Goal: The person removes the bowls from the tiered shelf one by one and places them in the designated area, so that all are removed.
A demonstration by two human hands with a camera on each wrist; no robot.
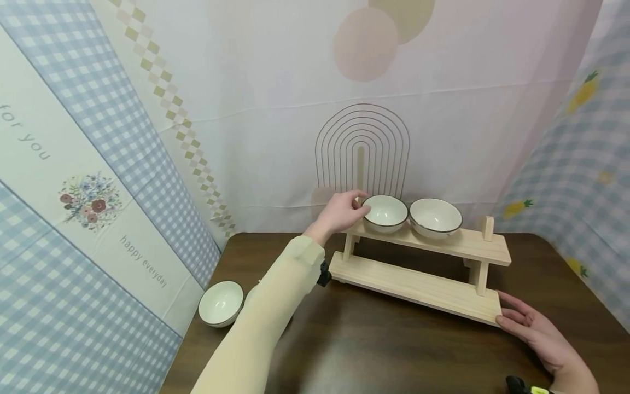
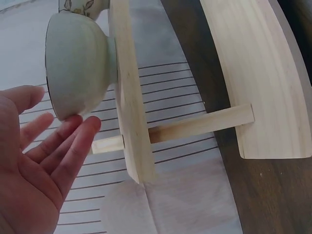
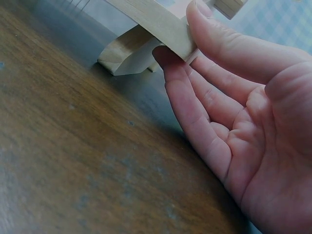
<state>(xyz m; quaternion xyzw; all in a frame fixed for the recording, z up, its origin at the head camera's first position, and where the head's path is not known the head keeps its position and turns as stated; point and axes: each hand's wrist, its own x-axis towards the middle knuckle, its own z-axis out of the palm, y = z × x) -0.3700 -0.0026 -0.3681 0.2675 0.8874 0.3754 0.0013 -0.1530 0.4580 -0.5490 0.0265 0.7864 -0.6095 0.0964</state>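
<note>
A two-tier light wooden shelf (image 1: 418, 287) stands on the brown table. Two white bowls with dark rims, a left bowl (image 1: 386, 210) and a right bowl (image 1: 435, 216), sit side by side on its upper board. At the left bowl's side is my left hand (image 1: 344, 210); the left wrist view shows its fingertips (image 2: 90, 124) against or very near the bowl wall, the thumb apart from it. My right hand (image 1: 534, 331) pinches the lower board's right end, thumb above and fingers underneath, as the right wrist view shows.
Another white bowl (image 1: 221, 303) stands at the table's left side. Beside it, something pale is mostly hidden behind my left sleeve (image 1: 266, 306). Upright wooden pegs, one at the right (image 1: 488, 229), rise from the upper board. Printed cloths (image 1: 266, 153) hang around the table.
</note>
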